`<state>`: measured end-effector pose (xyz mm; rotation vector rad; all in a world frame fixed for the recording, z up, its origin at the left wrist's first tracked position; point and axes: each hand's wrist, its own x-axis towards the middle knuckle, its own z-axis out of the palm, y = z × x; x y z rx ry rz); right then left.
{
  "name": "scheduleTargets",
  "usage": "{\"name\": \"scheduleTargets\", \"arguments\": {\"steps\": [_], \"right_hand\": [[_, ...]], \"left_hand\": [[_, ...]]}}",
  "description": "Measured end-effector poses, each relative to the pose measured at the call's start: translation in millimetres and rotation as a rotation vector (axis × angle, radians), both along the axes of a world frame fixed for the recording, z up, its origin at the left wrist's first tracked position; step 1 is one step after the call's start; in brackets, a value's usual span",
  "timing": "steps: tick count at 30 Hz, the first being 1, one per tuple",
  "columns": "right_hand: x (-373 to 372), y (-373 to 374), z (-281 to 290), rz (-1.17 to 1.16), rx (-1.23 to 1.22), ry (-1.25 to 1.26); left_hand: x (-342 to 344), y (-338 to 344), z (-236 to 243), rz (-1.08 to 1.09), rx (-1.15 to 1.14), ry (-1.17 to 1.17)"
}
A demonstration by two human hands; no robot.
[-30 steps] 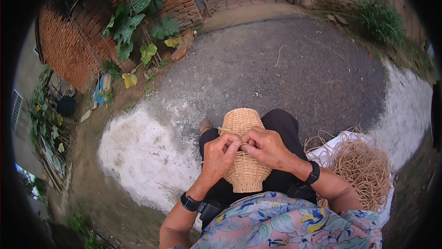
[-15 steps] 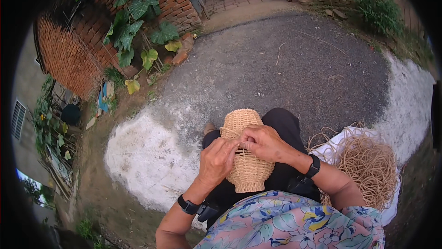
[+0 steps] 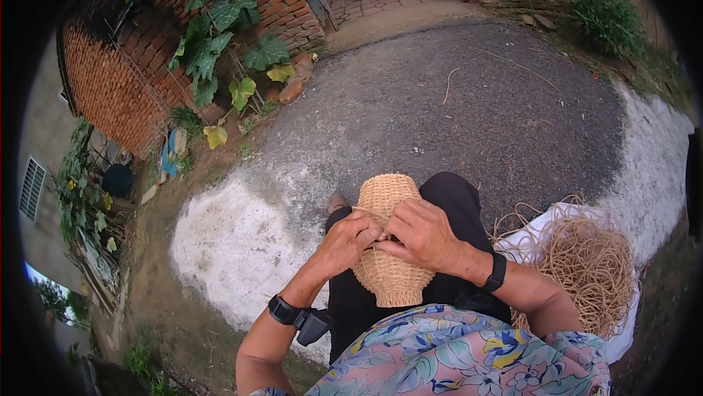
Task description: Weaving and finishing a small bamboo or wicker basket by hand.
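Observation:
A tan woven basket (image 3: 392,283), narrower at both ends and bulging in the middle, lies lengthwise across my lap between my knees. A thin strand of cord (image 3: 364,211) curves over its upper half towards my fingers. My left hand (image 3: 350,242) is closed at the basket's left side, with thumb and forefinger pinched at the weave. From the right, my right hand (image 3: 423,233) bends over the middle of the basket, its fingers closed close to the left fingertips. The fingers partly hide the strand and the weave beneath them.
A big tangled heap of tan cord (image 3: 589,268) rests on a white sheet (image 3: 622,334) by my right side. Dark paving (image 3: 469,117) lies ahead, with a pale patch (image 3: 227,249) at left. Leafy vines (image 3: 209,48) climb near a brick wall (image 3: 102,73).
My left hand has lowered slightly and its wrist has turned, with the forearm swung outward. My right hand has rolled over the basket, showing more of its back. The basket stays on my lap.

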<state>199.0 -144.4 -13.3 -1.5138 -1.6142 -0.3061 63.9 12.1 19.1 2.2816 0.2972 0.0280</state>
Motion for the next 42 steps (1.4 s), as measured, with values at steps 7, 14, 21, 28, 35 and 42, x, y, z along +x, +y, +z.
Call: {"name": "scheduleTargets", "arguments": {"steps": [7, 14, 21, 28, 35, 42], "right_hand": [[-8.3, -0.3, -1.1, -0.097, 0.024, -0.100], [-15.0, 2.0, -3.3, -0.132, 0.068, -0.122], [-8.8, 1.4, -14.9, -0.022, -0.024, 0.184], [-6.3, 0.0, -17.0, 0.012, -0.106, 0.295], [-6.4, -0.8, -15.5, 0.020, -0.147, 0.334], [6.1, -5.8, 0.1, 0.131, -0.349, 0.629]], "left_hand": [[3.1, -4.0, 1.0, 0.060, -0.056, 0.033], [2.7, -0.8, -10.8, 0.051, 0.017, -0.021], [1.7, -17.1, 3.7, 0.048, 0.034, -0.092], [-8.7, -38.4, -12.0, 0.197, 0.431, -0.387], [-5.3, -49.1, -5.2, 0.275, 0.479, -0.450], [-3.7, -31.5, -9.5, 0.155, 0.412, -0.353]]}}
